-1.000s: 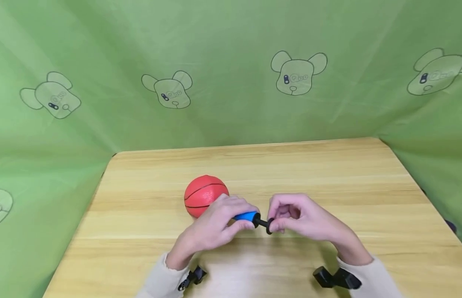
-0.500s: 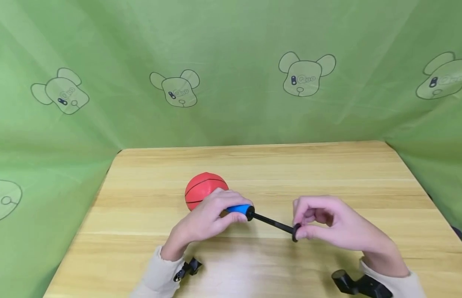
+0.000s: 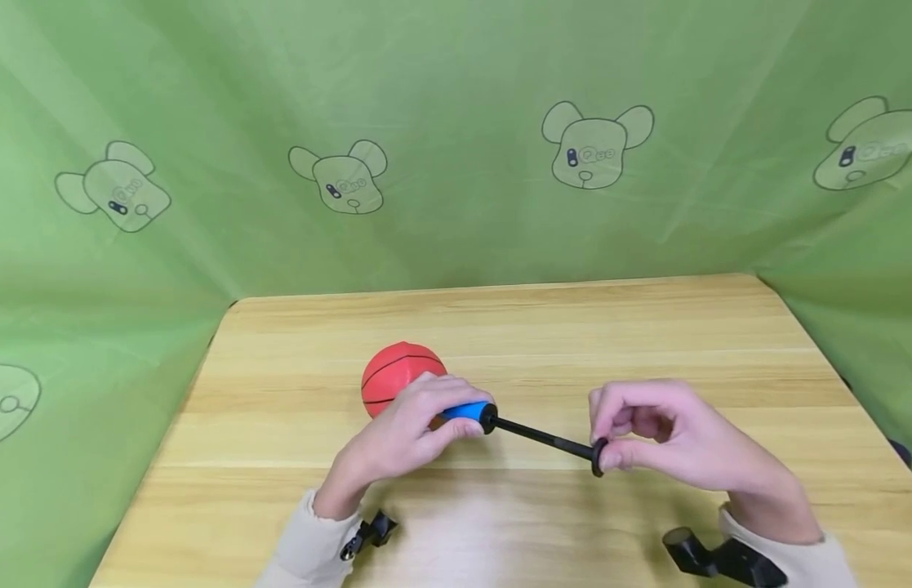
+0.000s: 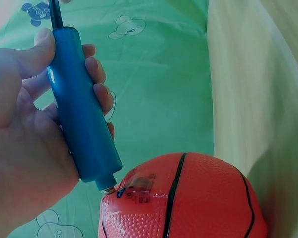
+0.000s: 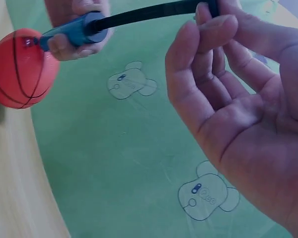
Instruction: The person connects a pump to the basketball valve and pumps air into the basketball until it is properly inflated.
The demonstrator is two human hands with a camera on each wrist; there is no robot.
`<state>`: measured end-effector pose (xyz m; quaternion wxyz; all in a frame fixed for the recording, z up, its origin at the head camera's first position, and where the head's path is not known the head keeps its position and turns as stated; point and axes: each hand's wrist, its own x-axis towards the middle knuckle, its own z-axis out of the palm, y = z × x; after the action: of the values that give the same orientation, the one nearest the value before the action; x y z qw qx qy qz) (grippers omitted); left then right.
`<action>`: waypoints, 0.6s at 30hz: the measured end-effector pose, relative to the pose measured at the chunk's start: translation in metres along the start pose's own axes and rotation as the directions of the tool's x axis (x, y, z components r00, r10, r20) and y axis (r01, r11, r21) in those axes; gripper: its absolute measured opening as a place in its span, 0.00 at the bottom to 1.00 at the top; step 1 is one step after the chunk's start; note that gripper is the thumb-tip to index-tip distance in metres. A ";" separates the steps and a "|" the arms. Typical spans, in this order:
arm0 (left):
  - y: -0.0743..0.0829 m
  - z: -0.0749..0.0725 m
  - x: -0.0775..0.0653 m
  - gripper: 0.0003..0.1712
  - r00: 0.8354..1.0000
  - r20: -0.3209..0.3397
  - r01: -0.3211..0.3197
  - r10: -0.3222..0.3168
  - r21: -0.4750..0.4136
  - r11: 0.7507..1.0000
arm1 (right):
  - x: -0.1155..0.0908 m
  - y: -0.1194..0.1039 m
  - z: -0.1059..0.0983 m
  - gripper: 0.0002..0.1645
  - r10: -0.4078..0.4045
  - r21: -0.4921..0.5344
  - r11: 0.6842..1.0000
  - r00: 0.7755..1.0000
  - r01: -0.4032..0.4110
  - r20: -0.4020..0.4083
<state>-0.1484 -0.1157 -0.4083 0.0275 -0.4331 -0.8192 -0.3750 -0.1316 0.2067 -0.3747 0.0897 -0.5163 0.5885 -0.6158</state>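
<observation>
A small hand pump [image 4: 84, 109] with a blue barrel runs between my two hands. My left hand [image 3: 407, 433] grips the barrel, fingers wrapped round it. In the left wrist view the pump's nozzle end meets the red ball [image 4: 188, 198], which has black basketball lines. My right hand [image 3: 669, 433] pinches the round black handle [image 3: 598, 457] at the other end between thumb and fingers. The black rod [image 3: 544, 438] is drawn far out of the barrel. In the head view my left hand covers part of the ball and the nozzle.
Everything is over a light wooden table [image 3: 573, 327]. Green cloth [image 3: 456, 212] printed with bear heads surrounds its back and sides. Black wrist mounts [image 3: 720, 559] are strapped over both pale sleeves.
My right hand has moved right with the handle, drawing the rod out of the barrel. My left hand and the ball have barely shifted.
</observation>
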 end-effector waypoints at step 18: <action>0.009 0.023 0.008 0.11 0.993 0.084 -0.085 0.081 0.055 0.995 | 0.013 0.033 0.024 0.08 0.328 -0.112 0.937 0.943 -0.332 -0.052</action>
<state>-0.1401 -0.0928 -0.4166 0.0222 -0.4809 -0.8115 -0.3313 -0.1360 0.1732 -0.4001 0.1508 -0.4046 0.7039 -0.5640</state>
